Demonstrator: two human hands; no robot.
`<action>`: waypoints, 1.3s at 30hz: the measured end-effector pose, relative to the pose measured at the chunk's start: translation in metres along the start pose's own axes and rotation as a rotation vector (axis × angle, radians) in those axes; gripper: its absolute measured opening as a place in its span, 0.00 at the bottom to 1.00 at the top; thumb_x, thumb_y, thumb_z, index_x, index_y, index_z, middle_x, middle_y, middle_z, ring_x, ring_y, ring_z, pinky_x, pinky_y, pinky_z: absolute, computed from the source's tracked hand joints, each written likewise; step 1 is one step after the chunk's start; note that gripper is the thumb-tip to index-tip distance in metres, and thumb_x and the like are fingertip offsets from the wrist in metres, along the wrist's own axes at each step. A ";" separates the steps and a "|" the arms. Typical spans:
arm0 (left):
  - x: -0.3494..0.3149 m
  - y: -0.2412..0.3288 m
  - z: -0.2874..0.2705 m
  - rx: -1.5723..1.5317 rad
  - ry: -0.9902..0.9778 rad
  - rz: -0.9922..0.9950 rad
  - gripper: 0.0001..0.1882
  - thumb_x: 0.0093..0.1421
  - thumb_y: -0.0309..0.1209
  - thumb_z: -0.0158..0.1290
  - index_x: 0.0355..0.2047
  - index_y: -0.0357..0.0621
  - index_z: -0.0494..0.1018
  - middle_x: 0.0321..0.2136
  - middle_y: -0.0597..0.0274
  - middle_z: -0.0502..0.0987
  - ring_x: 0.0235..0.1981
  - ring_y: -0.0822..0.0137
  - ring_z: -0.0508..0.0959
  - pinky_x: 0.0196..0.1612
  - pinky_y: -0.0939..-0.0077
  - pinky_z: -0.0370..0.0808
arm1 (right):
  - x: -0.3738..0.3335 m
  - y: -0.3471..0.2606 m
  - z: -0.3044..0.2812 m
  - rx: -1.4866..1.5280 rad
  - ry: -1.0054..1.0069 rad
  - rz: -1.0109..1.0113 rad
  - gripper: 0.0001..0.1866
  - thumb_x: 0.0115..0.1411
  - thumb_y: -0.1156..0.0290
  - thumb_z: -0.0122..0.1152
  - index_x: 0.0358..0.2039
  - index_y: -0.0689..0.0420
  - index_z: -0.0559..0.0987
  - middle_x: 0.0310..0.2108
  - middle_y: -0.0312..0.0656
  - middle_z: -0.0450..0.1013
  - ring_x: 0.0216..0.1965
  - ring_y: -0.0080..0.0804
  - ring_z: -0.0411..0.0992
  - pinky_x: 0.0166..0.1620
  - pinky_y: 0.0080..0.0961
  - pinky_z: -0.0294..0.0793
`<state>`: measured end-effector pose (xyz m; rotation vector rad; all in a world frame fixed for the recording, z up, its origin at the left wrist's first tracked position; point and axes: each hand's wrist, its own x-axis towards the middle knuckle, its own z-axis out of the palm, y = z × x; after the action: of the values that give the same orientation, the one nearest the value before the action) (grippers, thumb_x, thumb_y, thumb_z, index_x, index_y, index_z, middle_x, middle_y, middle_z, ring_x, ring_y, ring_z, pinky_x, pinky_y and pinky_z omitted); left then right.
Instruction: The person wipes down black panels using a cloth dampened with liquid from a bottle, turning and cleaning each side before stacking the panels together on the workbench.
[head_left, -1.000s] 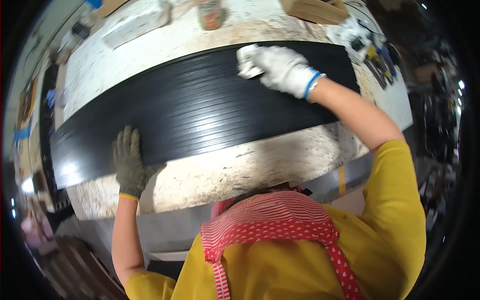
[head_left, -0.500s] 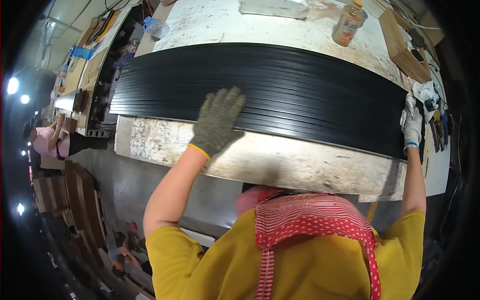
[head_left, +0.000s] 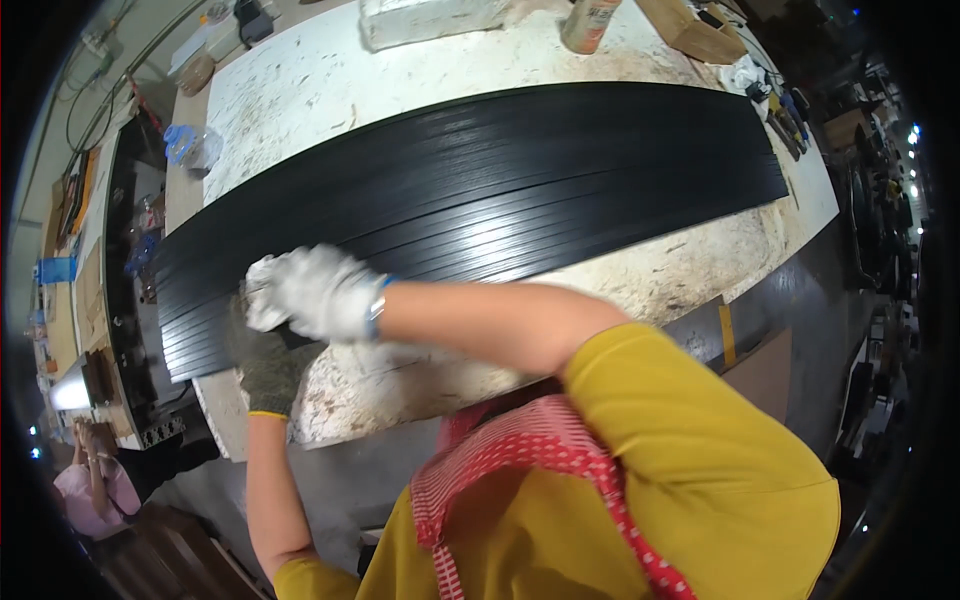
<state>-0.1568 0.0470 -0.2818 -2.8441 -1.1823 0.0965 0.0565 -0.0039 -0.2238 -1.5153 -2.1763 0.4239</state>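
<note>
A long black panel (head_left: 560, 150) with ridges running along its length lies across the white worktable (head_left: 290, 110). My right hand (head_left: 328, 295), in a white glove with a blue cuff, reaches across to the panel's left part. It is blurred, with its fingers closed on a crumpled white cloth (head_left: 264, 292). Just below it, at the panel's near left edge, is my left hand (head_left: 270, 372) in a dark green glove with a yellow cuff. The cloth and right hand cover its fingers, which are also smeared.
A white block (head_left: 430, 22) and a drink bottle (head_left: 590, 22) stand at the table's far side. At the far right are a wooden box (head_left: 692, 30) and several hand tools (head_left: 787, 125). A clear bottle with a blue top (head_left: 190, 146) is at left. Another person (head_left: 98, 485) works at left.
My right hand has swept from the panel's right end to its left part with the cloth. My left hand has shifted left. The whole view has turned and moved right.
</note>
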 end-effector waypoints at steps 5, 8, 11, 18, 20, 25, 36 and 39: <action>-0.010 0.014 -0.011 -0.118 0.160 -0.082 0.62 0.37 0.60 0.67 0.69 0.45 0.55 0.70 0.50 0.54 0.71 0.44 0.52 0.71 0.41 0.46 | -0.129 0.147 -0.103 0.001 0.383 0.196 0.22 0.49 0.83 0.60 0.45 0.50 0.83 0.49 0.39 0.79 0.48 0.34 0.78 0.54 0.26 0.78; -0.009 0.018 -0.018 -0.104 0.149 -0.103 0.64 0.36 0.60 0.68 0.69 0.45 0.55 0.70 0.50 0.53 0.71 0.43 0.52 0.70 0.40 0.46 | -0.274 0.240 -0.174 0.031 0.627 1.083 0.21 0.62 0.78 0.56 0.55 0.53 0.78 0.47 0.41 0.79 0.46 0.27 0.77 0.50 0.24 0.75; 0.004 0.023 -0.014 -0.090 0.101 -0.107 0.65 0.34 0.61 0.68 0.69 0.45 0.55 0.71 0.50 0.53 0.70 0.42 0.53 0.70 0.40 0.46 | -0.396 0.329 -0.190 -0.501 0.725 1.085 0.23 0.61 0.70 0.60 0.57 0.48 0.76 0.46 0.53 0.78 0.46 0.45 0.79 0.49 0.38 0.77; -0.002 0.016 -0.018 -0.113 0.094 -0.158 0.63 0.34 0.55 0.71 0.69 0.47 0.56 0.70 0.50 0.53 0.71 0.44 0.51 0.71 0.40 0.43 | -0.176 0.194 -0.117 -0.464 0.560 0.399 0.21 0.56 0.79 0.55 0.50 0.52 0.80 0.42 0.44 0.80 0.43 0.46 0.80 0.49 0.35 0.78; 0.000 0.015 -0.012 -0.138 0.092 -0.141 0.62 0.35 0.56 0.71 0.69 0.47 0.56 0.70 0.49 0.53 0.71 0.43 0.51 0.71 0.40 0.43 | -0.081 0.105 -0.061 0.306 0.401 0.601 0.23 0.50 0.83 0.56 0.48 0.53 0.80 0.44 0.43 0.78 0.41 0.43 0.78 0.45 0.35 0.78; -0.010 -0.033 0.002 -0.345 0.155 0.074 0.55 0.46 0.56 0.66 0.69 0.49 0.56 0.70 0.56 0.54 0.71 0.50 0.53 0.71 0.45 0.45 | -0.002 -0.019 0.052 -0.211 0.196 -0.064 0.17 0.50 0.74 0.61 0.43 0.55 0.78 0.37 0.49 0.77 0.39 0.48 0.76 0.44 0.43 0.77; -0.039 -0.135 0.039 -0.215 0.546 0.147 0.25 0.56 0.37 0.52 0.55 0.52 0.74 0.61 0.61 0.70 0.61 0.55 0.69 0.66 0.47 0.61 | 0.127 0.056 0.073 -0.092 0.417 0.295 0.19 0.55 0.69 0.60 0.49 0.56 0.74 0.41 0.52 0.74 0.39 0.51 0.73 0.42 0.44 0.75; -0.041 -0.136 0.041 -0.368 0.533 0.128 0.22 0.59 0.35 0.48 0.54 0.52 0.75 0.59 0.58 0.72 0.59 0.55 0.71 0.66 0.47 0.62 | 0.209 -0.030 0.116 -0.275 0.214 -0.195 0.22 0.48 0.74 0.65 0.46 0.59 0.75 0.37 0.51 0.73 0.37 0.52 0.73 0.40 0.43 0.74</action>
<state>-0.2853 0.1149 -0.3105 -2.9353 -0.9753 -0.8999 -0.0896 0.1822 -0.2683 -1.3908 -2.2491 -0.1026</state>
